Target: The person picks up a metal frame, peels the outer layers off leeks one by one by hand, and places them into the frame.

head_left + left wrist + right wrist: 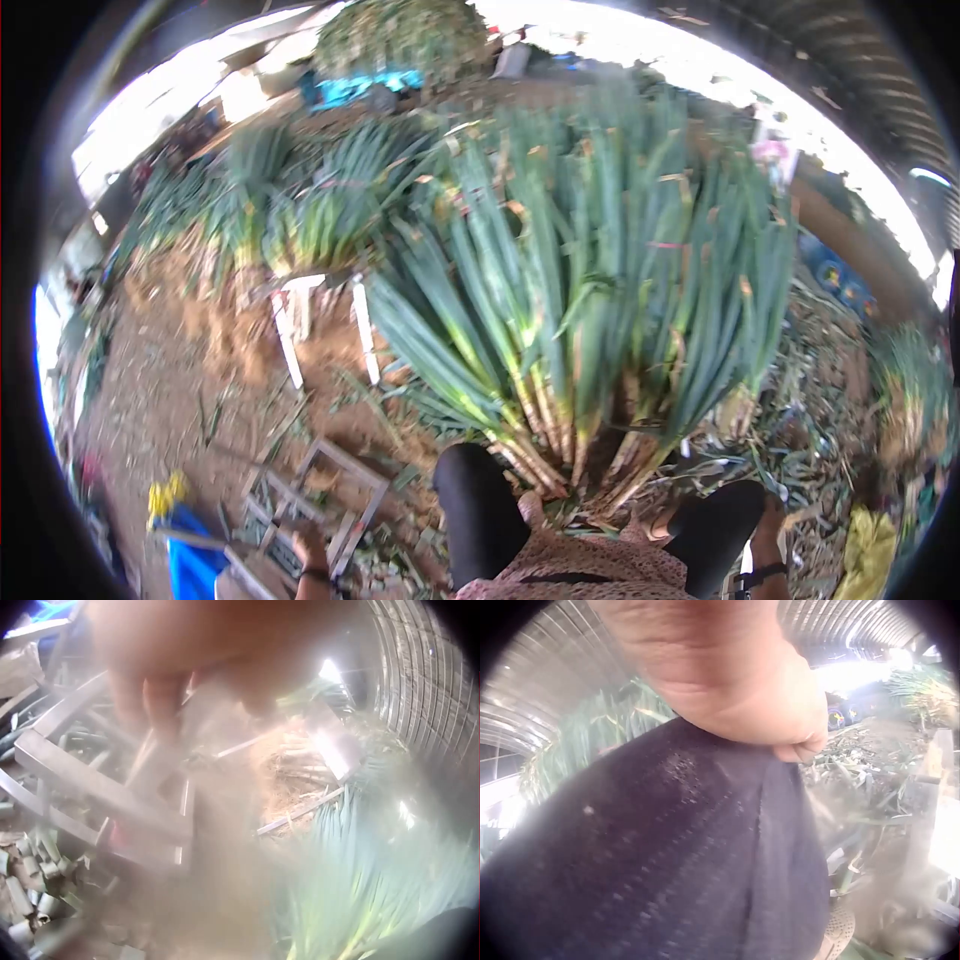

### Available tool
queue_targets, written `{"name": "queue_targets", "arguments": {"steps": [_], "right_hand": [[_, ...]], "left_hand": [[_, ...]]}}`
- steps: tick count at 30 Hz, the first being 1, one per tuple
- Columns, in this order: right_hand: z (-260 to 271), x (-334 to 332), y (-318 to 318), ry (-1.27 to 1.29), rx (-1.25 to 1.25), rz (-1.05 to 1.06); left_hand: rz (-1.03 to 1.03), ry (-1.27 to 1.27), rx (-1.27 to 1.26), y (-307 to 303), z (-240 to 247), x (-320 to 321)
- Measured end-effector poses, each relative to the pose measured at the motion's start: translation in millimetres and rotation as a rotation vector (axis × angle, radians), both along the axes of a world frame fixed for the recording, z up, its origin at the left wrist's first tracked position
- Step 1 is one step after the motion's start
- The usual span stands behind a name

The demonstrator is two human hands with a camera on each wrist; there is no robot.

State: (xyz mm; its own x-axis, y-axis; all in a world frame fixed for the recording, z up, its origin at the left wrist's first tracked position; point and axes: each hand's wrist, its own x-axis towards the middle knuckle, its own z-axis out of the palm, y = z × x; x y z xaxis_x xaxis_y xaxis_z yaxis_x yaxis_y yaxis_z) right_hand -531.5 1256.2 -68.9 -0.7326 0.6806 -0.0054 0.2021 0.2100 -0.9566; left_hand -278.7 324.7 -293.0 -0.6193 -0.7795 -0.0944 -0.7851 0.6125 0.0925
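A large stand of long green onions (575, 330) leans upright in front of the person's knees, its pale root ends low near the feet. Off to the lower left, my left hand (310, 548) hangs beside a grey metal frame (345, 462). The left wrist view blurs this hand (169, 671); its fingers point down over the frame (97, 784), with no held thing visible. My right hand (727, 682) rests on the dark-clothed right knee (667, 847), its fingertips partly hidden. At the head view's lower right, the same hand (768, 530) lies along the knee's outer side.
More onion bundles (330, 205) stand at the back left, by white legs (366, 330) of a stand. Cut leaf scraps (820, 400) litter the ground to the right. A yellow sack (868, 555) lies lower right, and a blue item (192, 555) lower left.
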Motion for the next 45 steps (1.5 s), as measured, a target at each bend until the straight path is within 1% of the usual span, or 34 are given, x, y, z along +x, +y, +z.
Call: {"name": "queue_targets", "arguments": {"steps": [1, 2, 3, 4, 6, 7, 8, 9, 10, 12, 13, 14, 16, 17, 18, 20, 21, 22, 24, 26, 27, 28, 29, 30, 31, 32, 34, 36, 38, 39, 40, 42, 45], "right_hand": [[5, -1, -6, -0.010, 0.026, 0.014], [10, -11, -18, 0.001, 0.049, 0.020], [0, -20, -9, 0.019, 0.114, 0.070], [1, -29, -11, -0.012, 0.214, 0.107], [14, -45, -27, -0.062, 0.414, 0.173], [30, -57, -44, -0.043, 0.407, 0.335], [31, -73, -62, 0.025, 0.440, 0.384], [26, -92, -82, 0.098, 0.474, 0.426], [32, -107, -102, 0.175, 0.514, 0.465], [75, -128, -188, 0.080, 0.266, 0.665], [70, -145, -217, 0.113, 0.279, 0.797], [66, -167, -250, 0.150, 0.296, 0.929], [105, -180, -346, 0.022, 0.358, 1.113], [114, -190, -388, 0.027, 0.385, 1.206], [116, -203, -429, 0.029, 0.411, 1.300], [96, -241, -511, 0.166, 0.496, 1.486], [91, -252, -555, 0.132, 0.517, 1.517], [88, -263, -601, 0.104, 0.533, 1.549], [75, -285, -689, 0.113, 0.647, 1.579], [57, -307, -771, 0.115, 0.664, 1.545], [50, -320, -809, 0.173, 0.751, 1.540], [43, -329, -841, 0.303, 0.858, 1.486], [56, -327, -872, 0.221, 0.939, 1.470], [45, -338, -902, 0.249, 1.003, 1.433], [38, -350, -927, 0.261, 1.031, 1.460], [34, -355, -949, 0.288, 1.065, 1.441], [18, -371, -985, 0.462, 1.184, 1.409], [7, -378, -1009, 0.574, 1.291, 1.392], [-22, -411, -1034, 0.395, 1.295, 1.614], [-21, -403, -1036, 0.346, 1.251, 1.537], [-27, -406, -1038, 0.408, 1.264, 1.534], [2, -379, -1026, 0.502, 1.383, 1.526], [40, -336, -1012, 0.398, 1.375, 1.564]], "left_hand": [[0.306, 0.537, 0.460, 21, 27, -18], [0.589, 0.918, 0.655, 54, 78, -47], [0.587, 0.904, 0.624, 27, 35, -34], [0.732, 0.868, 0.780, 53, 89, -47], [0.517, 0.847, 0.185, 50, 85, -44], [0.453, 0.831, 0.255, 50, 105, -39], [0.391, 0.812, 0.325, 50, 132, -38], [0.247, 0.784, 0.241, 35, 131, -33], [0.261, 0.843, 0.318, 44, 166, -43], [0.208, 1.033, 0.504, 46, 184, -50], [0.174, 0.898, 0.439, 45, 192, -48], [0.182, 1.070, 0.465, 43, 190, -54], [0.210, 1.404, 0.513, 40, 179, -59], [0.147, 1.368, 0.476, 53, 208, -65], [0.158, 1.349, 0.473, 58, 221, -72], [0.162, 0.895, 0.107, 53, 221, -72], [0.127, 0.939, -0.106, 50, 214, -79], [0.113, 0.923, -0.097, 51, 221, -81], [0.124, 0.964, -0.137, 48, 214, -85], [0.146, 0.935, -0.121, 48, 219, -84], [0.122, 0.960, -0.160, 45, 215, -85], [0.167, 0.893, -0.107, 46, 221, -85], [0.167, 0.867, -0.130, 46, 221, -84], [0.162, 0.845, -0.150, 44, 219, -86], [0.173, 0.892, -0.156, 43, 216, -88], [0.187, 0.871, -0.141, 44, 216, -89], [0.219, 0.834, -0.120, 42, 217, -90], [0.202, 0.830, -0.123, 39, 211, -86], [0.172, 0.800, -0.134, 36, 213, -87], [0.184, 0.781, -0.163, 35, 213, -89], [0.156, 0.687, -0.141, 34, 215, -85], [0.110, 0.754, -0.138, 31, 212, -84], [0.125, 0.769, -0.098, 30, 217, -86]]}}
